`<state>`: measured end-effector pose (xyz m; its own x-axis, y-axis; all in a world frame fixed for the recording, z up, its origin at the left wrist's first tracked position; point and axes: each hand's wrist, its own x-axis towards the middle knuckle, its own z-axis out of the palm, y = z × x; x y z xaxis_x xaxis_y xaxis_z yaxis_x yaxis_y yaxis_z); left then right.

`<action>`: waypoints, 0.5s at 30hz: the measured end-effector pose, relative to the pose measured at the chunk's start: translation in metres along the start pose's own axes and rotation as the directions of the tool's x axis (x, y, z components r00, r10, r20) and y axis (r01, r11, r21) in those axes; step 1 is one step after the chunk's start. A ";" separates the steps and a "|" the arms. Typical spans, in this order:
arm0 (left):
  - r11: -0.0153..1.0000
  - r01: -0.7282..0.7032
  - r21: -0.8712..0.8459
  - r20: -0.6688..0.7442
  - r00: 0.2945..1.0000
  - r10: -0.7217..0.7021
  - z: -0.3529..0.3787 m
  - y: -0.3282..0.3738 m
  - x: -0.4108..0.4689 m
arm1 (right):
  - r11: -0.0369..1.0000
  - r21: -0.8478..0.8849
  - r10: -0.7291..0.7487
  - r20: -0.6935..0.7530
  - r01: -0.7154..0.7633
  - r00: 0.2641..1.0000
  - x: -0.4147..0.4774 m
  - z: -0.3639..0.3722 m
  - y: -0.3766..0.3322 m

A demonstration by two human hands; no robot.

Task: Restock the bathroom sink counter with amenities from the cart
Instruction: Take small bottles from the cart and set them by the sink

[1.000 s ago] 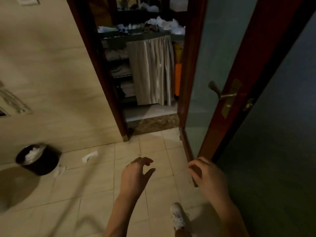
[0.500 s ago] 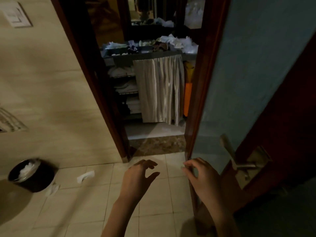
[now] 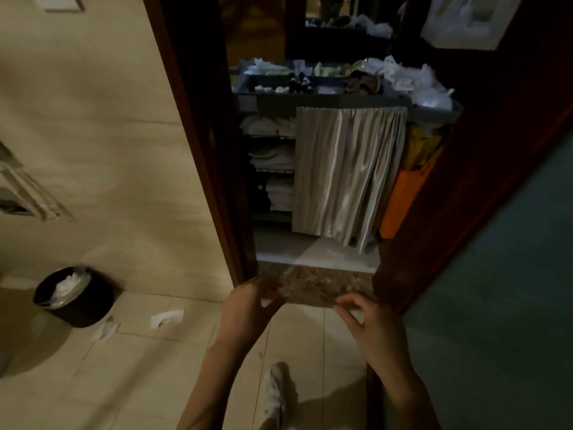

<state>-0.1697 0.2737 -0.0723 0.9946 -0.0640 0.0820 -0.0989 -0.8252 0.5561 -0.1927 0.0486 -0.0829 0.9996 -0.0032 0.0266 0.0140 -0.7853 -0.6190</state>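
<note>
The housekeeping cart (image 3: pixel 338 100) stands just outside the bathroom doorway, with a grey top tray of small amenities and crumpled white bags, a beige curtain (image 3: pixel 344 172) over its front and folded white towels (image 3: pixel 273 156) on its shelves. My left hand (image 3: pixel 251 308) and my right hand (image 3: pixel 369 321) hang in front of me above the tiled floor, near the threshold. Both have loosely curled fingers and hold nothing. The sink counter is out of view.
The dark wooden door frame (image 3: pixel 201 144) bounds the opening on the left, the open door (image 3: pixel 483 169) on the right. A black waste bin (image 3: pixel 74 296) with white paper stands by the left wall, paper scraps (image 3: pixel 166 318) beside it. My shoe (image 3: pixel 276 392) shows below.
I have stepped closer to the doorway, so the cart looks larger. The door handle has left the view. Both hands stay empty and have drifted slightly forward.
</note>
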 end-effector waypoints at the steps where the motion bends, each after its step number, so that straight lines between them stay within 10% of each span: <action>1: 1.000 -0.005 -0.022 -0.006 1.000 0.004 -0.007 0.000 0.030 | 1.000 0.001 -0.007 -0.020 0.007 1.000 0.027 -0.005 -0.003; 15: 0.976 -0.139 -0.169 0.069 0.986 0.153 0.025 0.016 0.351 | 0.988 0.146 0.082 -0.188 -0.055 0.979 0.306 -0.031 0.021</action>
<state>0.1788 0.2241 -0.0548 0.9677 -0.2278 0.1084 -0.2402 -0.7013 0.6712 0.1128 0.0124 -0.0634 0.9753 -0.1836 0.1227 -0.0374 -0.6849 -0.7276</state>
